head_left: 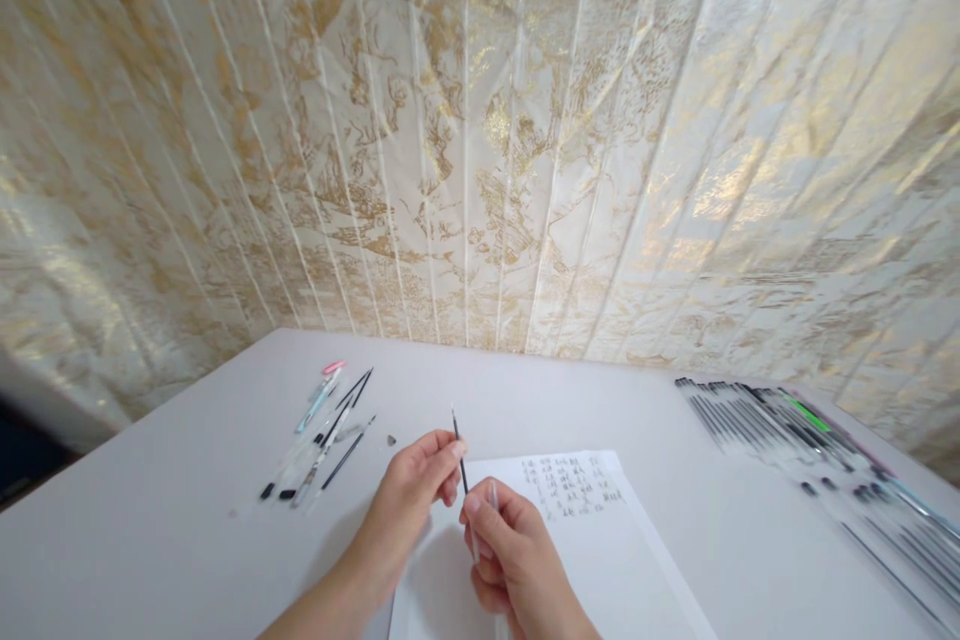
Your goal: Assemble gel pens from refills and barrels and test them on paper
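At lower centre, my left hand (420, 470) pinches an uncased pen refill (460, 465) near its tip; my right hand (510, 545) grips its lower end and a clear tube (493, 494). Handwriting (574, 485) already marks the paper (600, 570).

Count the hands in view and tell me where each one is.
2. The left hand pinches the upper part of a slim pen part; the right hand grips it lower down, above the paper. No other hand shows.
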The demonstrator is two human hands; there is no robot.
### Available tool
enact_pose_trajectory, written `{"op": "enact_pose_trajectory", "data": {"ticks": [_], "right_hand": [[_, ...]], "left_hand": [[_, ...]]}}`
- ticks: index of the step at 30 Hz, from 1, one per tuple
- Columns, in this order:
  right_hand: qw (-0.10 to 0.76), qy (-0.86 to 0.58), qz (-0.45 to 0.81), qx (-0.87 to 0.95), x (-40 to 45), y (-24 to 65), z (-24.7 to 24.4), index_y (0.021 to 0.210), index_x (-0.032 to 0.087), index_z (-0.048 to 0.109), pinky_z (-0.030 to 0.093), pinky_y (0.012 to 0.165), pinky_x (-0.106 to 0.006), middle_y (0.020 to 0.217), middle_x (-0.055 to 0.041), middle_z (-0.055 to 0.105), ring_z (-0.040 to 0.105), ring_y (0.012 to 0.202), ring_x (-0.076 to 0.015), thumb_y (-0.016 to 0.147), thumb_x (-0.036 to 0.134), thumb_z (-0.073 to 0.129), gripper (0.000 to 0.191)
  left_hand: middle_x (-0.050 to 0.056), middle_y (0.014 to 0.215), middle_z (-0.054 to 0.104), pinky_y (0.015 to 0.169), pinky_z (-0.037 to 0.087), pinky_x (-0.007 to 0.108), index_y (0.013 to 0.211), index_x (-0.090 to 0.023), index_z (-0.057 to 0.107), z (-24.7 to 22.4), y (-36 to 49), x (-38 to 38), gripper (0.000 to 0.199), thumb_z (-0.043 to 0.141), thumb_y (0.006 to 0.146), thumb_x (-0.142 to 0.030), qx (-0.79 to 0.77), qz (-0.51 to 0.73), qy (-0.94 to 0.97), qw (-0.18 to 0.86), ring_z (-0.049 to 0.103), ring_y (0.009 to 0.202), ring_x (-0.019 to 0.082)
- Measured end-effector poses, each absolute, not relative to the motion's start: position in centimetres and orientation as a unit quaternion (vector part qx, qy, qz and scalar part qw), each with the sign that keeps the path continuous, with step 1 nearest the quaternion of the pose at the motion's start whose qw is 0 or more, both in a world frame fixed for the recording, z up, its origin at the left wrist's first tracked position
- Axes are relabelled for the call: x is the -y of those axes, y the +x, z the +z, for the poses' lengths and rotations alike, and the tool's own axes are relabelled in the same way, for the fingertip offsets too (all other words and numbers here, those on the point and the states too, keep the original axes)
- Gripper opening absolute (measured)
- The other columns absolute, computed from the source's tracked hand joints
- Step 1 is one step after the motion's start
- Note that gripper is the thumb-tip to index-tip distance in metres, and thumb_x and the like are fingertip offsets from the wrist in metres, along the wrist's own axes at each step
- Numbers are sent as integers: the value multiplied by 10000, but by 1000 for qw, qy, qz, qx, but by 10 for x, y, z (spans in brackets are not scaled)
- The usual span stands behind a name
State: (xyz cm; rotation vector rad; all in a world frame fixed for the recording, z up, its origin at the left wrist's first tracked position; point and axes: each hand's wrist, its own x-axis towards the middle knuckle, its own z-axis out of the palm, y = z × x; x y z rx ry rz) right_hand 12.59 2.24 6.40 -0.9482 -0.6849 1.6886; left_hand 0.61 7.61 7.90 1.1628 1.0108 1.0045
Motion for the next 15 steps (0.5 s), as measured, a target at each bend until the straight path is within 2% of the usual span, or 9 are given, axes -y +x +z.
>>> {"op": "enact_pose_trajectory", "data": {"ticks": [7, 11, 15], "right_hand": [[487, -406, 705, 316, -22, 124, 63, 636, 192, 474, 72, 336, -180, 439, 130, 351, 138, 331, 4, 640, 577, 770, 486], [475, -409, 703, 337, -22, 124, 59, 634, 193, 474, 104, 326, -177, 442, 124, 366, 162, 327, -2, 649, 576, 762, 480], [463, -393, 718, 341, -20, 122, 58, 641, 190, 481, 85, 323, -178, 438, 122, 382, 158, 315, 3, 637, 586, 767, 488]], "left_hand": [[-49, 611, 482, 546, 357, 195, 755, -172, 635, 85, -4, -86, 307, 663, 788, -476, -411, 483, 435, 639, 392, 543, 80], [-61, 591, 459, 546, 350, 182, 717, -177, 608, 84, -9, -93, 282, 678, 787, -440, -412, 493, 434, 631, 375, 541, 74], [-71, 600, 451, 521, 322, 174, 666, -175, 569, 87, -20, -101, 321, 689, 775, -451, -417, 490, 447, 622, 339, 509, 58]]}}
